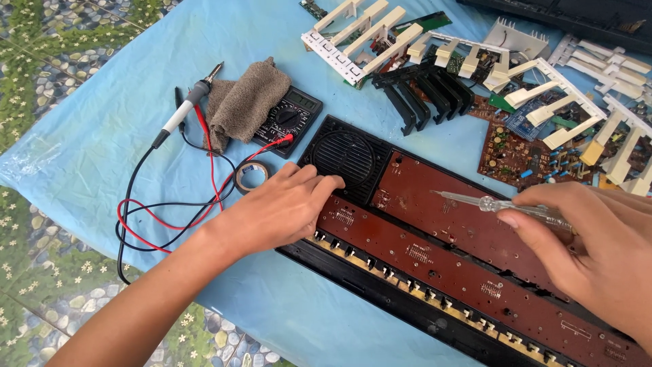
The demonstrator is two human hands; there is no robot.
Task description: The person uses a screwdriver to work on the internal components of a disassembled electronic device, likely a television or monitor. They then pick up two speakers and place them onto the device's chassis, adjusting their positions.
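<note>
A black keyboard case lies open on the blue sheet, showing a long brown circuit board and a round speaker grille. My left hand rests flat on the left end of the board, fingertips touching the speaker's edge. My right hand holds a clear-handled screwdriver, its thin tip pointing left just above the board's upper half.
Behind lie white key strips, black keys and a loose brown circuit board. To the left are a black multimeter under a brown cloth, red and black leads, a soldering iron and a tape roll.
</note>
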